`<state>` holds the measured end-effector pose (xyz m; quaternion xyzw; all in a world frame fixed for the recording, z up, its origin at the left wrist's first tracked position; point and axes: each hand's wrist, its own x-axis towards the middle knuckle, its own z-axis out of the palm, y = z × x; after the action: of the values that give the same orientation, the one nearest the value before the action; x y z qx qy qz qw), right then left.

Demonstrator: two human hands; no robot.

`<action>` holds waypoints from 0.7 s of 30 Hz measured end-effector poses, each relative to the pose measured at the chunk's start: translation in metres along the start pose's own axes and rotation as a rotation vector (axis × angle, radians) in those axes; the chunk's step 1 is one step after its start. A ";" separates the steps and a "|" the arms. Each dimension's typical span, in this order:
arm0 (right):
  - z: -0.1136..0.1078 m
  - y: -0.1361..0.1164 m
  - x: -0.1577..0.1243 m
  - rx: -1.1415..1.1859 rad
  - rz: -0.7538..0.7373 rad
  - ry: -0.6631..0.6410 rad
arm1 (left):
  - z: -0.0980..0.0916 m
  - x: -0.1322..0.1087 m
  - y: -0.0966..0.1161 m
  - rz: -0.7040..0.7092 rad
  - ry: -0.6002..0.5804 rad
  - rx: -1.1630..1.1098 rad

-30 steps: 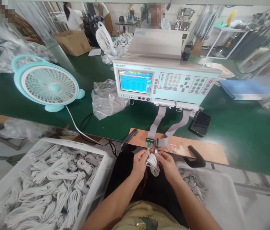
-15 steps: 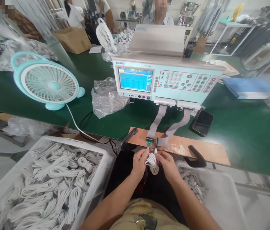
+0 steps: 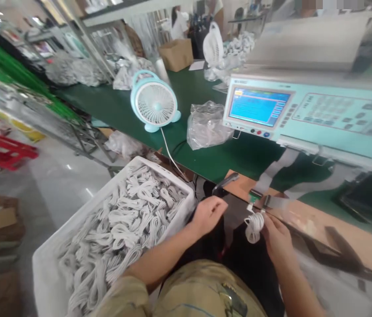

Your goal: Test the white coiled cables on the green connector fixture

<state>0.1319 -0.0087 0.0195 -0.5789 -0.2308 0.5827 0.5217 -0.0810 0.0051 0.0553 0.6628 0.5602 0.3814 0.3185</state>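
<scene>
A coiled white cable (image 3: 254,228) hangs below a small green circuit board (image 3: 253,199) at the table's front edge, its one end plugged in at the board. My right hand (image 3: 276,233) pinches the cable's other end by the dark connector (image 3: 266,201) beside the board. Left of the coil, apart from it, my left hand (image 3: 209,214) hovers near the corner of a white bin (image 3: 190,198). Its fingers are loosely curled with a gap between them, and nothing shows inside. Many coiled cables (image 3: 123,235) fill that bin.
Grey ribbon cables (image 3: 278,169) run from a tester with a lit screen (image 3: 256,105) to the wooden strip (image 3: 238,187), held by black clamps. A phone (image 3: 367,198) lies at right. A plastic bag (image 3: 207,127) and a blue fan (image 3: 156,103) stand on the green table.
My left hand has let go of the cable and moved left toward the bin. My right hand stays at the cable. The view has swung left.
</scene>
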 end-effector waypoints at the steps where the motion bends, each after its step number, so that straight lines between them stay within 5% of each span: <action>1: 0.000 -0.001 0.000 -0.001 0.005 -0.001 | -0.025 -0.003 -0.010 0.016 0.037 0.139; 4: 0.001 -0.003 -0.002 -0.007 -0.002 -0.002 | -0.094 -0.013 -0.051 -0.098 0.068 0.574; 7: 0.001 -0.004 -0.004 -0.023 -0.019 -0.015 | -0.132 -0.020 -0.097 -0.243 -0.206 0.841; 11: 0.002 -0.004 -0.004 -0.040 -0.042 -0.016 | -0.144 -0.024 -0.134 -0.168 -0.439 0.947; 21: 0.011 -0.012 -0.013 0.029 -0.014 -0.049 | -0.149 -0.022 -0.141 -0.073 -0.338 0.762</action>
<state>0.1234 -0.0121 0.0375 -0.5553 -0.2392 0.5961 0.5283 -0.2822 0.0067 0.0074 0.7661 0.6242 0.0211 0.1514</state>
